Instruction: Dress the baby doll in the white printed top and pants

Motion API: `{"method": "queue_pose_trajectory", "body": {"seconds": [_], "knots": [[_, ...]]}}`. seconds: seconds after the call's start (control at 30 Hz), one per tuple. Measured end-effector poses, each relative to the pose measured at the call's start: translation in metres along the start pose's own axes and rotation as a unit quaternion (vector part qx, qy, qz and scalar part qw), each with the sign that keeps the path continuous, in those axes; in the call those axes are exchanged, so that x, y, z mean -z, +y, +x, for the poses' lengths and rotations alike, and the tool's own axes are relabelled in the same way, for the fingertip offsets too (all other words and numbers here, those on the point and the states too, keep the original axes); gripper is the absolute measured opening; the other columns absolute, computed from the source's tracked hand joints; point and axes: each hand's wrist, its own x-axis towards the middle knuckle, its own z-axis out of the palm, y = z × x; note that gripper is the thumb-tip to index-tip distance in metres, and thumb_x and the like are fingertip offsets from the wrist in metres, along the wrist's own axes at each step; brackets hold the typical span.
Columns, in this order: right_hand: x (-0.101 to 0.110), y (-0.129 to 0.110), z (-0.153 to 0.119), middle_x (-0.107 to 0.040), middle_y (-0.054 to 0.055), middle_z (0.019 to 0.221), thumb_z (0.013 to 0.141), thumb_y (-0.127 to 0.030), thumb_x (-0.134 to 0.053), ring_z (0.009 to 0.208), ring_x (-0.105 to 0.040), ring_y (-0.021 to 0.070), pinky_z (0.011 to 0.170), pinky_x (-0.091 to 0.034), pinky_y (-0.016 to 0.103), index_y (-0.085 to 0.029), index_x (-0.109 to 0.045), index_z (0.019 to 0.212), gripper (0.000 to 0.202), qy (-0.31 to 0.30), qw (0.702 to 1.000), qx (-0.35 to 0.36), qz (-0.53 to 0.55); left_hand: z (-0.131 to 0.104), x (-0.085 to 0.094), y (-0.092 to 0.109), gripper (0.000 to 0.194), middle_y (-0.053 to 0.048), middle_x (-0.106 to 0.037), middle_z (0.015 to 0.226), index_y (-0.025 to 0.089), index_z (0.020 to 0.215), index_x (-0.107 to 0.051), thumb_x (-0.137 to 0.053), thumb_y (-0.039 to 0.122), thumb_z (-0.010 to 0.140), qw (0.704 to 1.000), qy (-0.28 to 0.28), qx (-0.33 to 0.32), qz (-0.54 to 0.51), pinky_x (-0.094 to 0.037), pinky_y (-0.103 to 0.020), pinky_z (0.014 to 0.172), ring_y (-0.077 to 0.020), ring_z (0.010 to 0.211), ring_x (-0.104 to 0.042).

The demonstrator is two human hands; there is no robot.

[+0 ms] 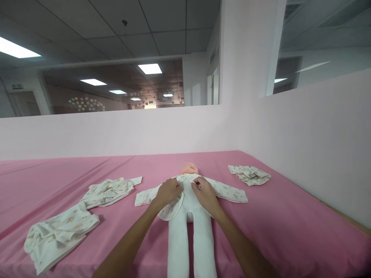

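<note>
Hands [187,192] over doll's [189,216] hidden chest

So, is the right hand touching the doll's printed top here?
Touching. The head view shows the right hand resting on the printed top at the doll's chest, fingers pinching the fabric, no gap visible.

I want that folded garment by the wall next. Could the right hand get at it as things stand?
Probably yes. The folded garment lies in the open on the pink sheet, right of the doll, and nothing lies between it and the right hand, though that hand is busy at the doll's top.
</note>
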Motion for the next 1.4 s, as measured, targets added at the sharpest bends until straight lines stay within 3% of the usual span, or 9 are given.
{"method": "queue_pose_trajectory", "body": {"seconds": [0.13, 0.27, 0.47, 0.6, 0.73, 0.93, 1.07, 1.2, 1.4], "knots": [[0.0, -0.002, 0.001, -0.063, 0.001, 0.076, 0.085, -0.03, -0.048, 0.075, -0.056, 0.0207, 0.069, -0.042, 0.032, -0.024, -0.052, 0.072, 0.015, 0.0, 1.0, -0.013, 0.008, 0.005, -0.001, -0.005, 0.021, 0.003, -0.052, 0.057, 0.023, 0.061, -0.039, -0.054, 0.026, 0.076, 0.997, -0.035, 0.013, -0.072, -0.028, -0.027, 0.053, -0.0173, 0.058, -0.053], [0.001, -0.003, 0.001, -0.063, 0.0, 0.077, 0.085, -0.032, -0.048, 0.073, -0.055, 0.0192, 0.068, -0.041, 0.031, -0.023, -0.053, 0.074, 0.015, -0.001, 0.998, -0.044, 0.052, 0.009, -0.007, -0.007, 0.001, 0.0, -0.066, 0.075, 0.022, 0.078, -0.052, -0.053, 0.022, 0.078, 0.999, 0.023, 0.008, -0.036, -0.034, -0.027, 0.06, -0.0204, 0.072, -0.06], [-0.003, 0.002, 0.008, -0.051, -0.004, 0.066, 0.085, -0.039, -0.048, 0.061, -0.045, 0.0156, 0.056, -0.035, 0.027, -0.023, -0.052, 0.075, 0.02, 0.018, 0.989, -0.093, 0.112, 0.016, -0.008, -0.004, 0.011, -0.002, -0.067, 0.076, 0.021, 0.085, -0.058, -0.049, 0.015, 0.084, 0.999, 0.031, -0.037, 0.005, -0.035, -0.027, 0.062, -0.0209, 0.075, -0.061], [-0.007, -0.002, 0.028, -0.052, -0.004, 0.066, 0.082, -0.037, -0.048, 0.06, -0.046, 0.0155, 0.055, -0.035, 0.027, -0.023, -0.053, 0.076, 0.016, 0.052, 0.985, -0.113, 0.123, 0.025, -0.005, -0.006, 0.015, -0.004, -0.069, 0.078, 0.019, 0.089, -0.064, -0.049, 0.016, 0.087, 0.998, 0.035, -0.05, -0.002, -0.038, -0.028, 0.067, -0.0224, 0.08, -0.063], [-0.015, -0.01, 0.04, -0.051, -0.005, 0.062, 0.081, -0.033, -0.047, 0.056, -0.045, 0.015, 0.053, -0.032, 0.027, -0.023, -0.052, 0.075, 0.013, 0.039, 0.985, -0.119, 0.119, 0.029, -0.009, -0.013, 0.019, -0.003, -0.069, 0.074, 0.018, 0.091, -0.067, -0.048, 0.017, 0.089, 0.996, 0.046, -0.069, -0.037, -0.038, -0.027, 0.068, -0.0215, 0.078, -0.064], [-0.028, -0.003, 0.026, -0.054, -0.003, 0.067, 0.084, -0.038, -0.05, 0.064, -0.048, 0.0161, 0.061, -0.036, 0.028, -0.022, -0.057, 0.077, 0.019, 0.044, 0.989, -0.082, 0.112, 0.019, -0.021, -0.014, 0.022, 0.0, -0.066, 0.068, 0.019, 0.092, -0.065, -0.045, 0.025, 0.096, 0.988, 0.097, -0.093, -0.082, -0.035, -0.025, 0.061, -0.0185, 0.067, -0.059], [-0.028, 0.004, 0.022, -0.061, -0.001, 0.076, 0.086, -0.042, -0.052, 0.07, -0.052, 0.0173, 0.067, -0.04, 0.029, -0.021, -0.06, 0.083, 0.022, 0.033, 0.985, -0.075, 0.15, 0.015, -0.024, -0.01, 0.022, -0.004, -0.072, 0.081, 0.02, 0.102, -0.068, -0.048, 0.027, 0.095, 0.987, 0.131, -0.09, -0.032, -0.036, -0.027, 0.067, -0.0214, 0.076, -0.064], [-0.029, 0.008, 0.023, -0.065, 0.001, 0.081, 0.086, -0.042, -0.053, 0.075, -0.055, 0.0185, 0.069, -0.042, 0.029, -0.021, -0.063, 0.086, 0.023, 0.025, 0.982, -0.073, 0.172, 0.016, -0.023, -0.009, 0.028, -0.006, -0.075, 0.094, 0.022, 0.115, -0.066, -0.045, 0.027, 0.098, 0.988, 0.128, -0.087, 0.009, -0.038, -0.028, 0.071, -0.0235, 0.086, -0.067], [-0.03, 0.009, 0.022, -0.067, 0.001, 0.085, 0.087, -0.041, -0.054, 0.078, -0.057, 0.0189, 0.071, -0.043, 0.03, -0.022, -0.064, 0.088, 0.022, 0.03, 0.979, -0.079, 0.186, 0.011, -0.02, -0.005, 0.028, -0.005, -0.076, 0.092, 0.023, 0.114, -0.067, -0.043, 0.029, 0.099, 0.985, 0.132, -0.081, 0.078, -0.038, -0.028, 0.068, -0.0234, 0.084, -0.068]]}}
